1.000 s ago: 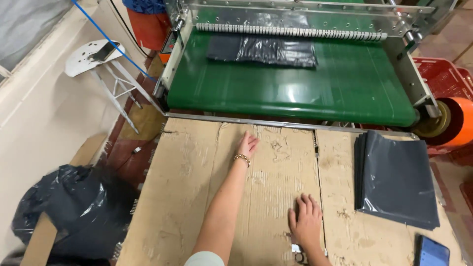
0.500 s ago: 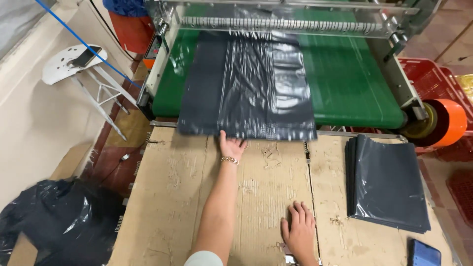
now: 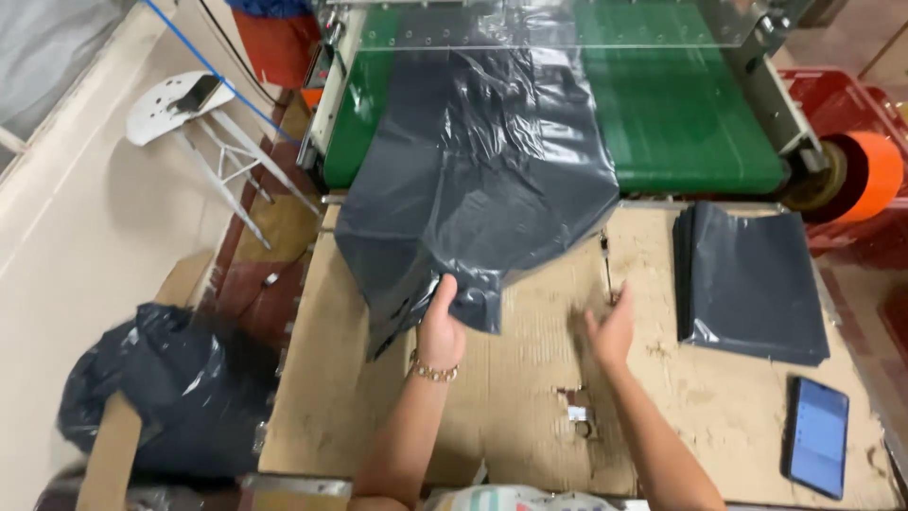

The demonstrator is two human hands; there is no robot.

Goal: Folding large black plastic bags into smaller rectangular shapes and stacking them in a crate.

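Even overhead light reaches us: glare streaks the dark plastic bag (image 3: 473, 170), soft shadows fall on the tabletop (image 3: 530, 378), the right hand (image 3: 610, 331) blurs, edges bow outward.

White perforated metal stool (image 3: 184, 99) at ten o'clock. Bulging black plastic sack (image 3: 156, 383) at eight. Orange tape roll (image 3: 865, 175) at two, beside green conveyor belt (image 3: 681, 104). Stack of flat grey plastic bags (image 3: 752, 284) at three; dark-cased phone (image 3: 815, 435) at four, on worn brown cardboard tabletop (image 3: 719, 407).

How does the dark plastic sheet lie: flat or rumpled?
Rumpled: the dark plastic sheet creases and bunches where the left hand grips it.
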